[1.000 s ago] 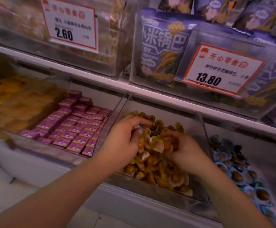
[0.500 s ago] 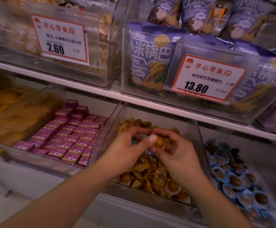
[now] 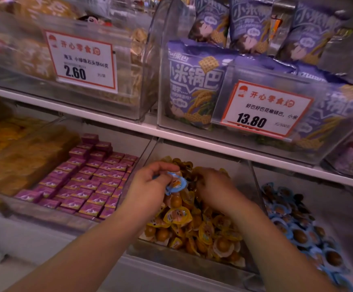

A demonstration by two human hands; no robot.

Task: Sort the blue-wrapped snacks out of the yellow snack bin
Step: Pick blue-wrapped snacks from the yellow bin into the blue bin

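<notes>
Head camera looks down on a clear bin [image 3: 192, 260] heaped with yellow-wrapped snacks [image 3: 194, 226]. Left hand [image 3: 148, 186] pinches a blue-wrapped snack [image 3: 176, 184] just above the heap. Right hand [image 3: 215, 188] digs into the yellow pile, fingers curled and hidden; its grasp cannot be told. Blue snacks [image 3: 293, 226] fill the neighbouring bin.
</notes>
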